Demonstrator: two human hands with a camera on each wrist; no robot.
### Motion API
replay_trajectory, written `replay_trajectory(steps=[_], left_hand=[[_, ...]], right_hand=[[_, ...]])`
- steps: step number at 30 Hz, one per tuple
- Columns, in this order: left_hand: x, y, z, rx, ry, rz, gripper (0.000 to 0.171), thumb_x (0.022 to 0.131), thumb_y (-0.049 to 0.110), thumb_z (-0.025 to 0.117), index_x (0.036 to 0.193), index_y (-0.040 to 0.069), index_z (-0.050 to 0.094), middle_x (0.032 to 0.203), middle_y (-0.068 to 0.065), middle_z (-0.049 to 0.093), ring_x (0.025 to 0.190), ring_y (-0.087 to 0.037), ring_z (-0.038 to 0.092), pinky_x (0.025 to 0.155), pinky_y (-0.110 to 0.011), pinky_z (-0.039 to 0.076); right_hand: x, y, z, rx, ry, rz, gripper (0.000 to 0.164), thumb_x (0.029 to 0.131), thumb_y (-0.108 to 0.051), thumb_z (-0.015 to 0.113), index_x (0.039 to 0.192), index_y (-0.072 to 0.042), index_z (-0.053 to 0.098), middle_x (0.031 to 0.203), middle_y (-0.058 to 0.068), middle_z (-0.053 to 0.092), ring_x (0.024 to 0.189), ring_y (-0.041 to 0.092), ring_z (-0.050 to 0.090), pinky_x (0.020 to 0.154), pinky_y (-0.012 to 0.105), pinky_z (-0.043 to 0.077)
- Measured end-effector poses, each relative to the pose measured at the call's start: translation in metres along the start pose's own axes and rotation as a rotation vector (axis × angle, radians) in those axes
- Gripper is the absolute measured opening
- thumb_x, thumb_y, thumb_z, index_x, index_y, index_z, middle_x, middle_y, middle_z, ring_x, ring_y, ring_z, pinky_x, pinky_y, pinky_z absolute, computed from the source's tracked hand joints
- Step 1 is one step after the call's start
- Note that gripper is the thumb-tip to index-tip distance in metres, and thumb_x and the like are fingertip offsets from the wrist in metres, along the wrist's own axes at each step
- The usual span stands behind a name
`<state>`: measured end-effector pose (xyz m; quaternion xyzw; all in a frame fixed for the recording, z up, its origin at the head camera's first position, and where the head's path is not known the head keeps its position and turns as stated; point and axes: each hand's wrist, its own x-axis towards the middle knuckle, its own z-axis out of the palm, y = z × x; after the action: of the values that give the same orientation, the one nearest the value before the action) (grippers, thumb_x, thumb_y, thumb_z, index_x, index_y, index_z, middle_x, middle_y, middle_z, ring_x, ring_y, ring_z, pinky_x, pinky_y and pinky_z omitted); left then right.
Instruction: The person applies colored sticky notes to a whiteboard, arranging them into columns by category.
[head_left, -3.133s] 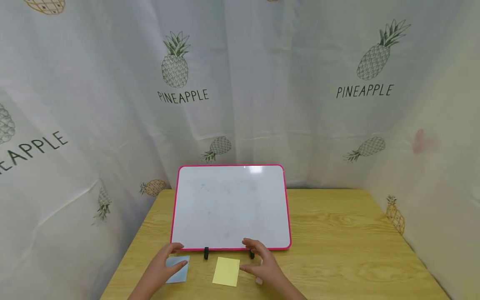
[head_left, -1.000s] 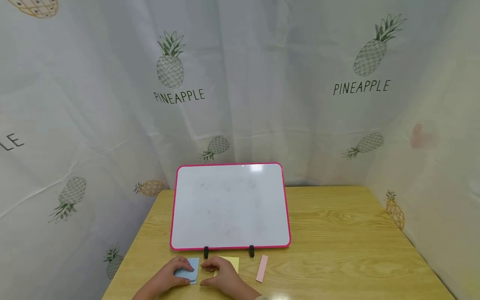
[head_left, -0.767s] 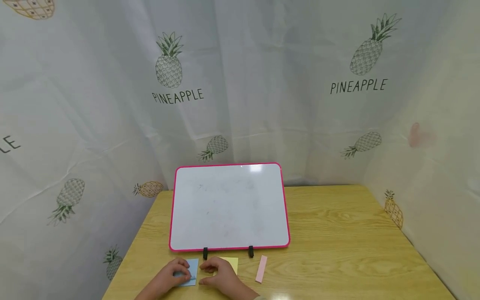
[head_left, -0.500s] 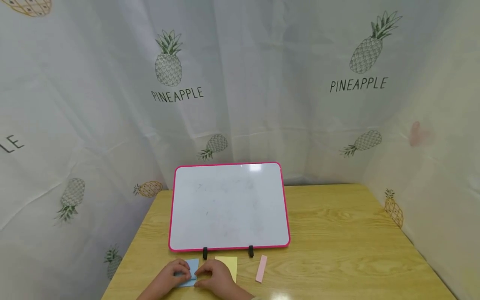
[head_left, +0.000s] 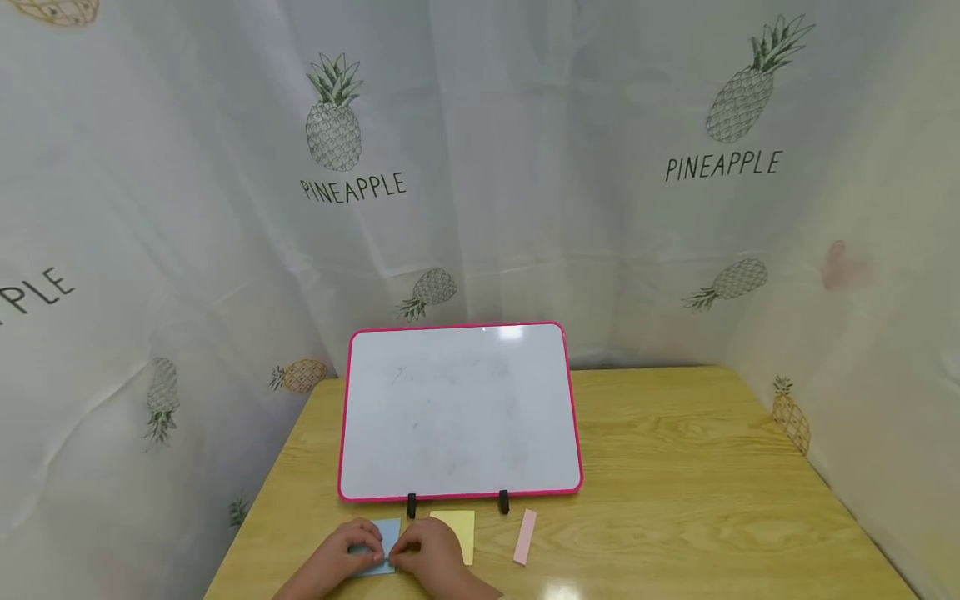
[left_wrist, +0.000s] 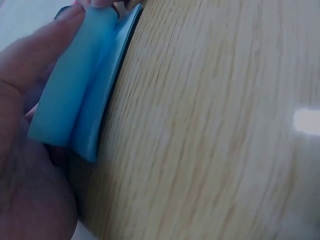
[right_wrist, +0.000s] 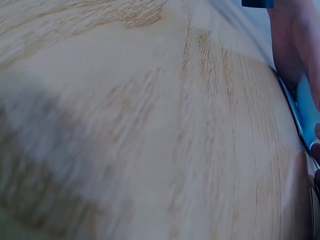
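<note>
A blue sticky note pad [head_left: 389,533] lies on the table at the front left, partly under both hands. My left hand [head_left: 339,552] holds its near edge, where the top sheet [left_wrist: 75,95] is bent up from the layer beneath [left_wrist: 96,122] in the left wrist view. Thumb and fingertips of my right hand [head_left: 437,557] pinch the same edge at its right end, touching or almost touching the left fingertips. Only a sliver of the blue pad [right_wrist: 306,107] shows at the edge of the right wrist view. The right hand partly covers a yellow sticky note pad [head_left: 462,533].
Behind the hands a pink-framed whiteboard [head_left: 459,412] leans on a stand with two black feet [head_left: 412,505]. A narrow pink strip of sticky notes [head_left: 525,537] lies right of the yellow pad. Pineapple-print curtains [head_left: 525,167] surround the wooden table [head_left: 675,467].
Both hands have come together at the blue pad; the right moved left, past the yellow pad, uncovering the pink strip. Most recently, the right fingertips closed on the blue edge.
</note>
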<state>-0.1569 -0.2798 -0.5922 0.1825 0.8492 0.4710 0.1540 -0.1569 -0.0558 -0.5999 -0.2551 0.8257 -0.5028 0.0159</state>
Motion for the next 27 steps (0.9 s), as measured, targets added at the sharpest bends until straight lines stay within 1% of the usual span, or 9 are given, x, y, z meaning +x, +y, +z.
replay_trajectory(steps=[2,6,9,11,13,15,17,19,27], left_hand=[[0.002,0.001,-0.001,0.006,0.004,-0.014,0.015,0.087,0.025,0.074,0.096,0.013,0.071,0.105,0.000,0.062,0.099,-0.012,0.053,0.084,-0.027,0.043],[0.005,0.003,-0.004,0.089,0.062,-0.037,0.032,0.079,0.032,0.081,0.106,0.020,0.068,0.113,0.000,0.062,0.104,-0.019,0.048,0.084,-0.029,0.041],[0.008,0.001,-0.006,0.134,0.107,0.027,0.031,0.078,0.031,0.082,0.104,0.019,0.069,0.111,0.001,0.065,0.104,-0.016,0.050,0.085,-0.028,0.042],[0.009,-0.001,-0.008,0.102,0.103,0.041,0.026,0.081,0.027,0.080,0.102,0.016,0.069,0.109,-0.001,0.065,0.103,-0.012,0.053,0.086,-0.027,0.043],[0.010,-0.003,-0.010,0.059,0.101,0.005,0.021,0.085,0.025,0.076,0.101,0.013,0.070,0.108,-0.001,0.065,0.102,-0.010,0.055,0.087,-0.028,0.043],[0.009,-0.004,-0.012,0.014,0.101,-0.068,0.020,0.088,0.025,0.073,0.101,0.010,0.069,0.107,-0.002,0.064,0.101,-0.012,0.054,0.087,-0.031,0.043],[0.010,-0.005,-0.012,-0.006,0.106,-0.134,0.021,0.090,0.027,0.070,0.100,0.008,0.070,0.105,-0.001,0.064,0.099,-0.015,0.055,0.086,-0.034,0.044],[0.011,-0.005,-0.011,-0.015,0.109,-0.168,0.023,0.091,0.029,0.069,0.098,0.007,0.069,0.102,-0.001,0.064,0.096,-0.018,0.054,0.084,-0.035,0.044],[0.012,-0.001,-0.009,-0.017,0.105,-0.187,0.023,0.092,0.029,0.068,0.092,0.006,0.065,0.096,-0.002,0.061,0.087,-0.018,0.052,0.076,-0.030,0.043]], right_hand=[[0.001,-0.002,-0.004,0.017,0.009,0.016,0.005,0.077,-0.018,0.083,0.075,-0.018,0.078,0.075,-0.020,0.062,0.075,-0.007,0.050,0.072,0.017,0.044],[0.002,-0.002,-0.006,0.064,0.014,0.043,0.005,0.079,-0.017,0.081,0.076,-0.017,0.078,0.075,-0.019,0.062,0.075,-0.006,0.051,0.069,0.019,0.045],[0.003,0.000,-0.004,0.095,0.028,0.069,0.006,0.079,-0.015,0.081,0.076,-0.016,0.077,0.074,-0.020,0.061,0.073,-0.006,0.051,0.067,0.019,0.045],[0.004,0.002,-0.003,0.124,0.033,0.090,0.006,0.079,-0.014,0.081,0.076,-0.015,0.076,0.073,-0.020,0.061,0.072,-0.006,0.051,0.066,0.019,0.045],[0.004,0.002,-0.002,0.161,0.041,0.111,0.006,0.080,-0.013,0.081,0.076,-0.014,0.076,0.072,-0.019,0.062,0.070,-0.006,0.052,0.063,0.019,0.045],[0.004,0.002,-0.002,0.195,0.043,0.134,0.006,0.080,-0.012,0.080,0.077,-0.013,0.075,0.072,-0.018,0.062,0.069,-0.005,0.053,0.062,0.019,0.046],[0.005,0.001,-0.002,0.221,0.045,0.149,0.005,0.080,-0.010,0.079,0.077,-0.011,0.075,0.071,-0.017,0.062,0.067,-0.004,0.053,0.061,0.019,0.045],[0.005,0.001,-0.002,0.230,0.050,0.158,0.006,0.080,-0.008,0.079,0.077,-0.010,0.074,0.069,-0.016,0.061,0.065,-0.004,0.052,0.059,0.019,0.045],[0.012,-0.003,-0.002,0.216,0.015,0.123,0.016,0.081,0.000,0.076,0.080,-0.014,0.067,0.074,-0.019,0.058,0.068,-0.004,0.052,0.062,0.018,0.047]])
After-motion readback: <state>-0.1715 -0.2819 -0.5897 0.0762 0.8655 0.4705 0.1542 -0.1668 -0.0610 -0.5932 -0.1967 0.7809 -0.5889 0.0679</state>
